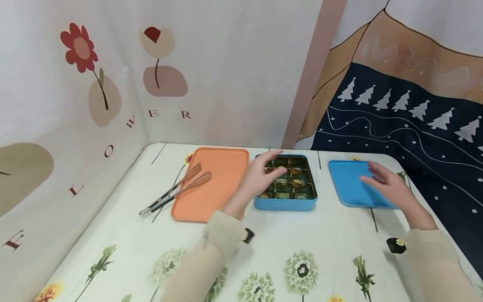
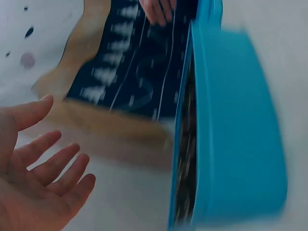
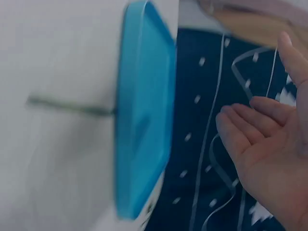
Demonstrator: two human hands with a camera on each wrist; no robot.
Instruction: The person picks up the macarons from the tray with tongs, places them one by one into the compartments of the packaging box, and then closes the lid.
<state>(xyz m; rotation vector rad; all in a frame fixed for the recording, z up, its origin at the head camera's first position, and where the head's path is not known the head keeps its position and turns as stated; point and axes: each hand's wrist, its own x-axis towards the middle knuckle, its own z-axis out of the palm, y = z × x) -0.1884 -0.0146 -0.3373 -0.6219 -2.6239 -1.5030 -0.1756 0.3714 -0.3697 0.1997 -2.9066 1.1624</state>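
My left hand [image 1: 261,176] hovers over the left side of a blue tin [image 1: 285,204], its fingers spread and holding nothing. Inside the tin, a dark tray is divided into several compartments, with small wrapped pieces [image 1: 298,181] in them. The left wrist view shows the open palm [image 2: 43,187] beside the tin's blue wall [image 2: 236,130]. Over at the right, my right hand [image 1: 390,184] is above a blue lid [image 1: 349,184] that lies on the table like a shallow tray. Its fingers are loosely bent with nothing between them, and the right wrist view shows that palm [image 3: 269,149] apart from the lid.
An orange tray [image 1: 222,180] lies left of the tin. Tongs [image 1: 175,191] with slotted brown heads rest across its left edge, handles on the flower-print tablecloth [image 1: 279,239]. Printed curtains [image 1: 234,75] hang behind and at the left side of the table.
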